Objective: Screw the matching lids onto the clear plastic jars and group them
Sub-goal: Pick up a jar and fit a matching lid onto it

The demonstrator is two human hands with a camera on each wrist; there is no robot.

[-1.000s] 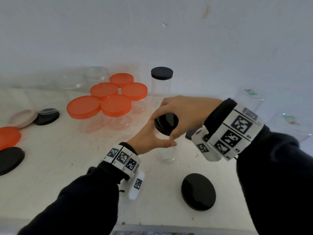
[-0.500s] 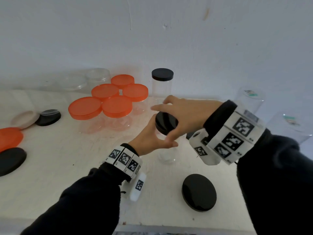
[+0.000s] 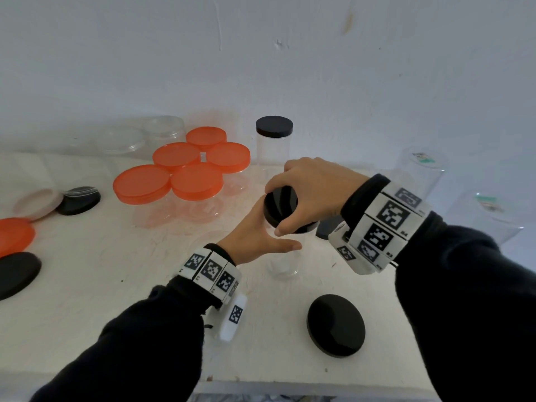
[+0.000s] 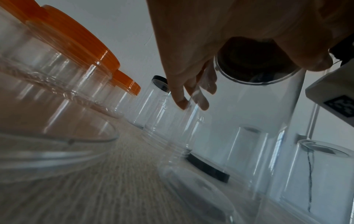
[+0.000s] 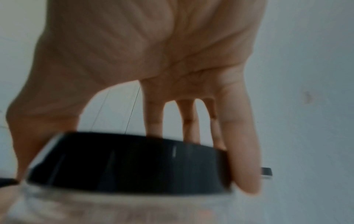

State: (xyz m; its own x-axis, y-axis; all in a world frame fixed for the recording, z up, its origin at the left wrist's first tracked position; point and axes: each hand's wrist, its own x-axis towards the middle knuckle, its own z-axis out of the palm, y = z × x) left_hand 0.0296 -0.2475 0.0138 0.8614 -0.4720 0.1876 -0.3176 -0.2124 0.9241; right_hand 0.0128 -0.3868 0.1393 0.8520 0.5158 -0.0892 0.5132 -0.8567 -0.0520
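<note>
A tall clear jar (image 3: 285, 264) stands upright at the table's middle with a black lid (image 3: 280, 203) on its mouth. My right hand (image 3: 311, 188) grips that lid from above, thumb and fingers curled round its rim; the right wrist view shows the lid (image 5: 128, 163) blurred under my fingers (image 5: 242, 159). My left hand (image 3: 255, 236) wraps round the jar's upper wall, thumb in front; in the left wrist view its fingers (image 4: 184, 97) lie on the clear jar wall (image 4: 249, 121). A capped black-lidded jar (image 3: 274, 140) stands at the back.
Several orange-lidded jars (image 3: 197, 181) cluster at the back left, with clear tubs (image 3: 162, 132) behind them. Loose black lids lie at front right (image 3: 336, 324), far left (image 3: 17, 274) and beside a pink lid (image 3: 37, 203). Upturned clear jars (image 3: 422, 172) stand on the right.
My right hand has turned on the black lid, its wrist swinging slightly, while the left hand keeps holding the jar in the same place.
</note>
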